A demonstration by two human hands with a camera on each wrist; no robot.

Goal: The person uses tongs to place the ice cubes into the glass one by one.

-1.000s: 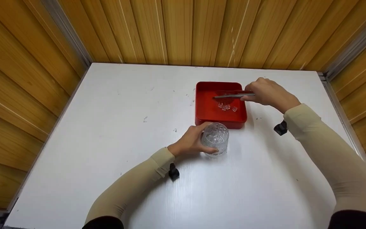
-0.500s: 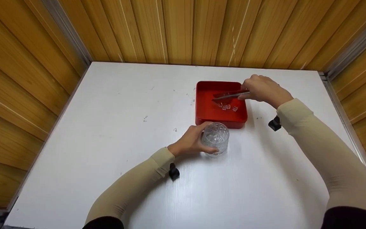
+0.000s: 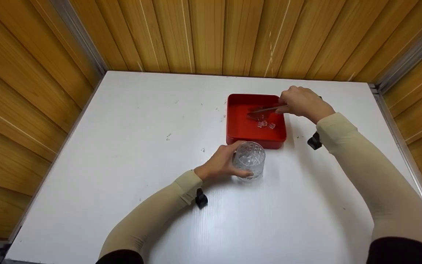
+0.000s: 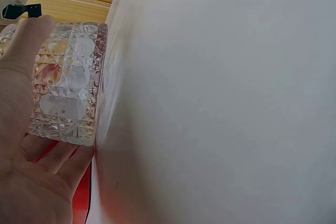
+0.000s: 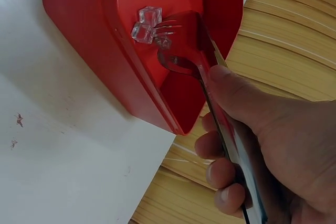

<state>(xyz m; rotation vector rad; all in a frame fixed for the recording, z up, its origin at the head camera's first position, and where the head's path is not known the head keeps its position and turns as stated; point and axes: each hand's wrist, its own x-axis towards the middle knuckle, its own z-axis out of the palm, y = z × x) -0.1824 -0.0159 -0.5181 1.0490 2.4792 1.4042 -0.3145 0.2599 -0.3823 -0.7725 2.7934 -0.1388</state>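
My left hand [image 3: 219,165] grips a clear cut-glass tumbler [image 3: 255,165] from its left side, thumb in front and fingers behind. In the left wrist view clear lumps show through the tumbler's patterned wall [image 4: 68,85]. My right hand [image 3: 303,103] holds metal tongs [image 5: 231,129], thumb on one arm and fingers curled round the other. The tongs' fork-like tips reach down into a square red tray [image 3: 237,128]. Between the tips in the right wrist view is a clear cube [image 5: 164,41]. More clear cubes [image 5: 149,16] lie right beside it on the tray floor.
The tumbler stands close to the tray's front wall [image 3: 256,143] on a white table [image 3: 141,146]. Wood-patterned panels [image 3: 207,36] rise behind the table and at both sides. Small dark marks [image 3: 168,137] dot the tabletop.
My right hand has moved slightly left, and the tongs' arms have come closer together, with the tips down by the cubes. The left hand and tumbler stay in place.
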